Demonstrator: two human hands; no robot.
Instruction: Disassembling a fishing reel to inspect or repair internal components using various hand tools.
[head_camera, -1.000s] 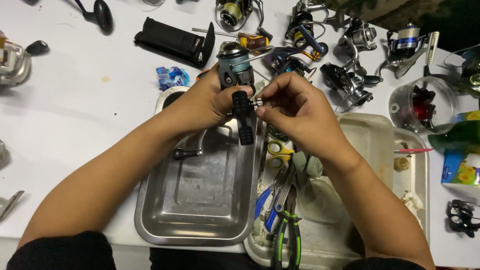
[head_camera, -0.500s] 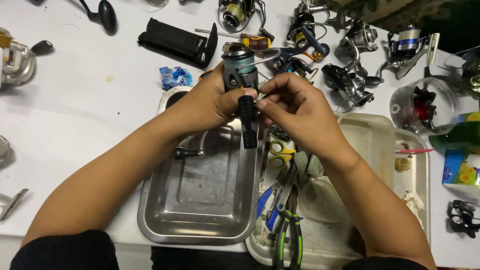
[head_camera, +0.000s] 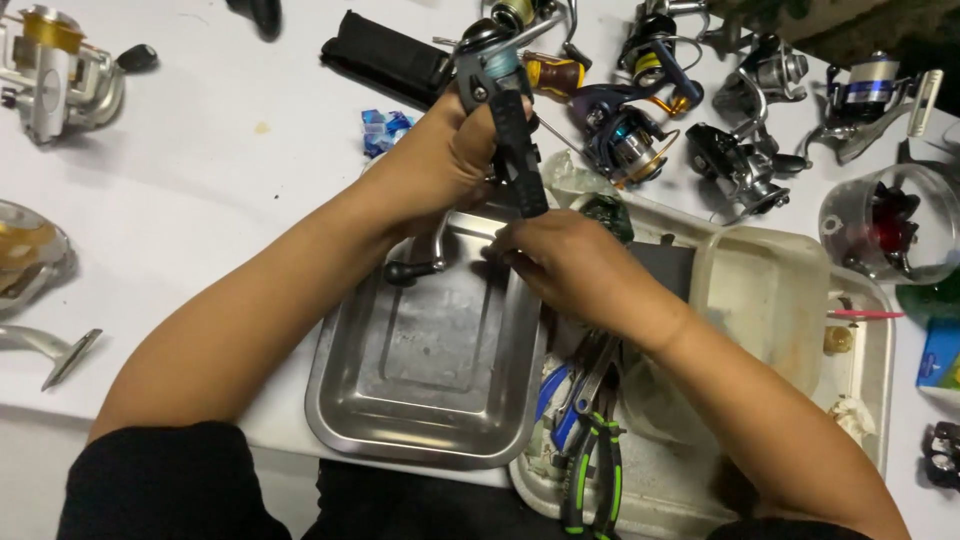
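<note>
Right hand (head_camera: 570, 265) has dropped from the reel (head_camera: 500, 100) to the steel tray (head_camera: 430, 400), grasp hidden, while left hand (head_camera: 450, 155) clenches it alone; it could tip.

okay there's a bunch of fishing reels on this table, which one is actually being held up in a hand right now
The grey-blue spinning reel with the black foot, gripped in the left hand above the steel tray. The other reels, such as the gold-and-silver one at far left, all lie untouched on the table.
</note>
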